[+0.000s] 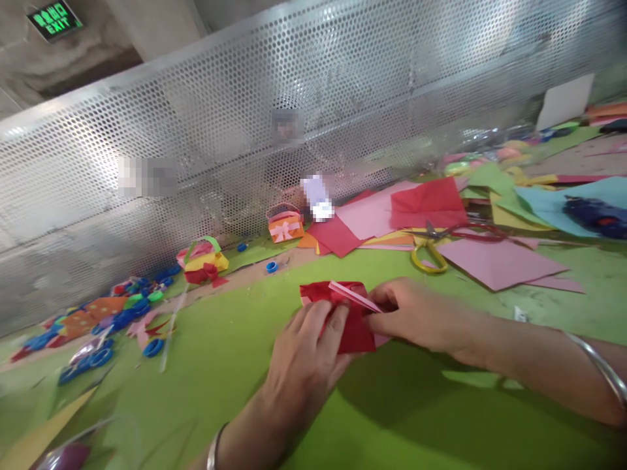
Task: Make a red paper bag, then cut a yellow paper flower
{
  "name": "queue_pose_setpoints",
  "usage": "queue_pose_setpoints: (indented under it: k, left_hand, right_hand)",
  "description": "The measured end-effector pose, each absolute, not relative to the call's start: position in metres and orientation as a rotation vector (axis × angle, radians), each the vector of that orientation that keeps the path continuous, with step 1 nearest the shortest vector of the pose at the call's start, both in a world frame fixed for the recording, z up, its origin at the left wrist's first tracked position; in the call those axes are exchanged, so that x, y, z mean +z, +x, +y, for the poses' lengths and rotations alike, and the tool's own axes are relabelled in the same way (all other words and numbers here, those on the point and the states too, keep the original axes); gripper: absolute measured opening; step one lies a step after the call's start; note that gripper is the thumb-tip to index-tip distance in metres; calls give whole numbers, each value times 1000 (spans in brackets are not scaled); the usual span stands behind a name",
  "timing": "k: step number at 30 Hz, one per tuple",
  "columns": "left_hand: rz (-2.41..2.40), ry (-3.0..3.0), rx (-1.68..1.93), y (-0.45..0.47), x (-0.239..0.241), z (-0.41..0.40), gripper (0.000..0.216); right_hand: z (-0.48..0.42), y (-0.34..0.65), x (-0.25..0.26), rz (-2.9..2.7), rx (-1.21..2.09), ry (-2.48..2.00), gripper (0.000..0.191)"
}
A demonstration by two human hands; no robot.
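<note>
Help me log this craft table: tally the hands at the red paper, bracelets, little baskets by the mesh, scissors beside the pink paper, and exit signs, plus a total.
Hands: 2
Bracelets: 2
Baskets: 2
Scissors: 2
Exit signs: 1
Total: 9

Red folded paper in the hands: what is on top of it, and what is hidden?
On the red folded paper, a pink strip slants down to the right hand. The left hand covers the left part, so the surface there cannot be seen.
</note>
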State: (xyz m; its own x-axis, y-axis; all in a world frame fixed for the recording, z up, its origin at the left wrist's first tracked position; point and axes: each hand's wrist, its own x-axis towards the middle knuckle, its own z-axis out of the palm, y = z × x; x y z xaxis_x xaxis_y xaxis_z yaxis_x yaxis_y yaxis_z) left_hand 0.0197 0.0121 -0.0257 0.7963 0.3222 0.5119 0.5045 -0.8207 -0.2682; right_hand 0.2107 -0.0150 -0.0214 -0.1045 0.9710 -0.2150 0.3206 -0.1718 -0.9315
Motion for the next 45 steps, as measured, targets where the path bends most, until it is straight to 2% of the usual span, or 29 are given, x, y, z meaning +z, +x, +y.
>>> queue_pose_setpoints:
  k: [5,8,12,16,21,25,41,45]
  left_hand:
    - [-723,-2647,-679,17,-29,6,51]
    - [-838,-2649,-746,16,-31,5,62]
    - [-1001,-2741,-838,15,-33,10,56]
    - [-1108,-2744,-920,11,-35,18,54]
    - [-1154,-2702,-951,9,-35,21,57]
    - [-1143,-2733,-903,11,-31,19,56]
    - [-927,-2675,-838,10,-29,18,54]
    - [-867,-2671,-804,11,-30,16,53]
  right_hand:
    - [-17,206,-20,-1505,1172,-1499,5]
    - [-17,204,-20,-1516,1079,-1482,11]
    - [-17,210,-10,-1621,1009,-1541,19]
    - [-16,229,10,-1795,780,-1525,32]
    - [-13,245,12,-1980,597,-1599,34]
    - [-12,243,8,-1988,687,-1620,43]
    - [-16,238,11,-2022,879,-1609,39]
    - [-17,236,9,-1995,1065,-1525,37]
